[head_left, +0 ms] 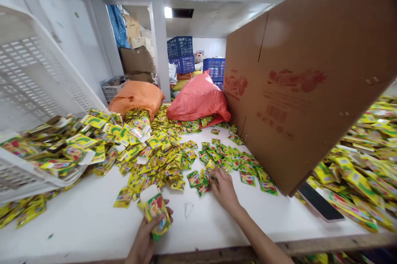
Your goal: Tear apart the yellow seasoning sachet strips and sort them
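Note:
My left hand (149, 227) is wrapped round a small yellow and green printed carton (157, 211) near the table's front edge. The carton's white top flap (149, 192) stands up and faces away from me. Farther forward and to the right, my right hand (223, 187) reaches down into loose green sachets (214, 156), its fingers bent together on one at the near edge of the pile. The fingertips are partly hidden. A heap of yellow sachets (167, 165) lies left of the green ones.
An overturned white crate (71, 74) spills flat cartons (83, 140) on the left. Orange (136, 94) and red (200, 98) sacks lie at the back. A tall cardboard box (291, 70) leans on the right, beside a phone (321, 202) and more cartons (356, 173).

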Demonstrator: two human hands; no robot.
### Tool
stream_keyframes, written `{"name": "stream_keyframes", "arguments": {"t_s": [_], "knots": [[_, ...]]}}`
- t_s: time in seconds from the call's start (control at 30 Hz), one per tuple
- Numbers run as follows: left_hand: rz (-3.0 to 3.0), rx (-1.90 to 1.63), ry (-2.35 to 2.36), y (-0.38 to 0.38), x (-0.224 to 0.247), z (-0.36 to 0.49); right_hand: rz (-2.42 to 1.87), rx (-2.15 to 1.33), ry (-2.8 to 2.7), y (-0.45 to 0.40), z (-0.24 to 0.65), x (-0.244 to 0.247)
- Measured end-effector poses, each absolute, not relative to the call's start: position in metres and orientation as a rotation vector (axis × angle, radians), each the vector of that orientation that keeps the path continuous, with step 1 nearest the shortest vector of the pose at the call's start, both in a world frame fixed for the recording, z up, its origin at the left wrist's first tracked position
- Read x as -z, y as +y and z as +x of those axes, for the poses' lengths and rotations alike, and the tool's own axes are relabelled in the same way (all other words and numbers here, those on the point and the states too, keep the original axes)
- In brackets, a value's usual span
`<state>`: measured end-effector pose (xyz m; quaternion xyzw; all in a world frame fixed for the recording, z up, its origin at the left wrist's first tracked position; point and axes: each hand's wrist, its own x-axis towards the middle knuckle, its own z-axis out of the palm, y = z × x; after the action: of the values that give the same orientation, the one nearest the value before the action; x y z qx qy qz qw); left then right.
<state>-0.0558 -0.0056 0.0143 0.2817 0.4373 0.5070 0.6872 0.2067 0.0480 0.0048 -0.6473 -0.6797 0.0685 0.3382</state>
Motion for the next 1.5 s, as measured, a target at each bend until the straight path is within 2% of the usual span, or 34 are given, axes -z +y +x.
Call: {"name": "stream_keyframes", "arguments": {"t_s": [0.2,0.4,0.73,0.87,1.03,1.13,1.33,1.5], "knots": [[0.664,-1.153,0.929,-0.010,-0.019,-0.052,-1.864,-0.293,-1.640,0.043,0.168,0.003],[0.683,-1.136,0.951,-0.006,-0.008,-0.054,-1.778,-0.545,-1.509,0.040,0.168,0.017],[0.708,-1.122,0.919,0.046,-0.007,0.000,-1.426,-0.938,-1.126,0.020,0.173,0.017],[0.802,-1.092,0.985,0.023,-0.003,0.002,-1.274,-1.095,-0.905,0.008,0.170,0.012],[1.350,-1.032,1.003,-0.023,-0.002,-0.005,-0.924,-1.378,-0.489,-0.001,0.147,0.000],[1.502,-0.994,0.981,-0.034,-0.010,-0.014,-0.866,-1.426,-0.522,-0.004,0.136,-0.005],[1.517,-0.794,0.963,-0.030,-0.028,-0.028,-0.754,-1.535,-0.945,-0.015,0.144,-0.013],[1.375,-0.709,0.888,-0.020,-0.023,-0.028,-0.865,-1.381,-1.154,-0.014,0.158,-0.011]]}}
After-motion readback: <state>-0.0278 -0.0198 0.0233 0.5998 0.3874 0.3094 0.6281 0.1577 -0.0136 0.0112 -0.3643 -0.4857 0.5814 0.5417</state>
